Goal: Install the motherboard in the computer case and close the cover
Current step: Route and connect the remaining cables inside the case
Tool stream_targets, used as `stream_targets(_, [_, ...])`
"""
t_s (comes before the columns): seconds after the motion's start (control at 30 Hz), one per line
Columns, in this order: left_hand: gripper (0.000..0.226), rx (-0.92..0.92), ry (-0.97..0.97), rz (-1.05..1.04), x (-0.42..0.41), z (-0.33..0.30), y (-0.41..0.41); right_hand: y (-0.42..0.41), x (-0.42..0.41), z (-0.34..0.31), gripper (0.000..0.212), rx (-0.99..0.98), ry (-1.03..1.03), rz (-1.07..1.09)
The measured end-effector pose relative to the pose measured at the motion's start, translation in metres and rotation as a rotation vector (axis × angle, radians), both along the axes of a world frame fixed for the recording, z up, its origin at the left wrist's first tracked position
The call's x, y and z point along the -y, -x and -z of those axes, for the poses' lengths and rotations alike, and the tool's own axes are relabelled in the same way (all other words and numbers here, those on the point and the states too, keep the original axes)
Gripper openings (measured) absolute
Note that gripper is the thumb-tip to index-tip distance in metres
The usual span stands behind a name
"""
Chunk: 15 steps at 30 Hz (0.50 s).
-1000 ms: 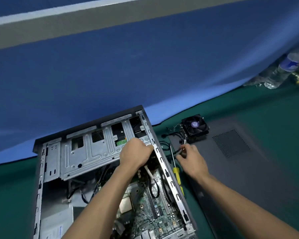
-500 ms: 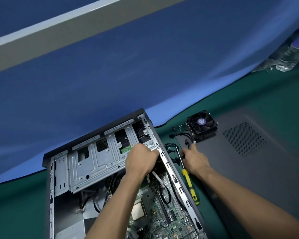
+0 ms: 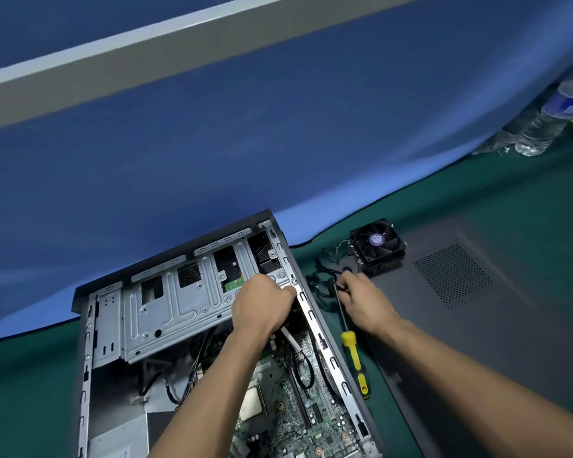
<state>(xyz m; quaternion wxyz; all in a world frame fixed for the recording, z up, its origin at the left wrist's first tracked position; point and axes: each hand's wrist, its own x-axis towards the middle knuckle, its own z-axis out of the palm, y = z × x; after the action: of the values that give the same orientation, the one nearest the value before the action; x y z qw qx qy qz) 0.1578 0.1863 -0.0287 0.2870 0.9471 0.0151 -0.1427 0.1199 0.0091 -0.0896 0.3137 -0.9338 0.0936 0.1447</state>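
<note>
The open computer case lies flat on the green table, with the motherboard in its lower right part. My left hand reaches in between the drive cage and the case's right rail with its fingers curled. A white cable runs out from under it. Outside the rail, my right hand pinches a black cable that leads to the cooler fan. The dark side cover lies flat to the right.
A yellow-handled screwdriver lies on the table between the case and the cover, its tip by my right fingers. The fan sits on the cover's far corner. A water bottle stands far right against the blue backdrop.
The view has shifted a little. Both hands stay where they were, the left inside the case at the rail, the right at the fan's cables.
</note>
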Motion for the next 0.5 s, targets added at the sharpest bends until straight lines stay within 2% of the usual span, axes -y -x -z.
stream_targets(0.13, [0.042,0.015,-0.007,-0.003,0.0,-0.001,0.002,0.001,0.004,-0.019,0.013,0.049,-0.308,0.309])
stream_targets(0.3, [0.037,0.019,-0.008,0.005,0.0,-0.006,0.004,0.005,0.011,-0.04,0.018,0.242,-0.094,0.226])
stream_targets(0.43, [0.04,-0.026,0.029,0.03,-0.005,-0.01,0.006,0.012,0.011,-0.048,0.016,0.365,-0.204,0.316])
stream_targets(0.5, [0.045,-0.087,0.12,0.022,-0.007,-0.012,0.008,0.017,0.009,-0.056,0.021,0.44,-0.28,0.362])
